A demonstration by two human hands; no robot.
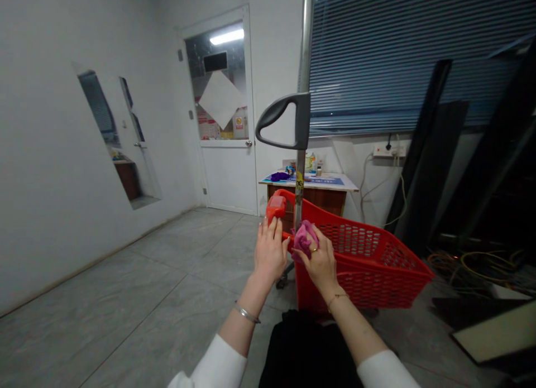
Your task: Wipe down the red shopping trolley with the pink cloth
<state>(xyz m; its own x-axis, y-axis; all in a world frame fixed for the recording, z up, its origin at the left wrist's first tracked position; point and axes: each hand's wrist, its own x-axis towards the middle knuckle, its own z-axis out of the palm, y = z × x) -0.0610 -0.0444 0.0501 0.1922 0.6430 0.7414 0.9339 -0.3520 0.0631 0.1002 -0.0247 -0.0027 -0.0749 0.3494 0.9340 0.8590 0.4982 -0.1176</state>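
The crumpled pink cloth (304, 240) is bunched in my right hand (322, 267), the fingers curled round and pinching it, at the handle end of a red plastic shopping cart (364, 273). My left hand (270, 254) lies on the cart's red handle (276, 205), fingers stretched forward and close together, resting rather than gripping. Just beyond the cloth a metal pole (307, 42) rises upright, with a grey loop handle (304, 123) fixed partway up it. Behind the cart I see a counter (348, 183) bearing a purple cloth (280, 177) and small bottles (312, 162). Farther back are a white door (229, 176) and dark window blinds (377, 58); a tall mirror (136, 178) is on the left wall.
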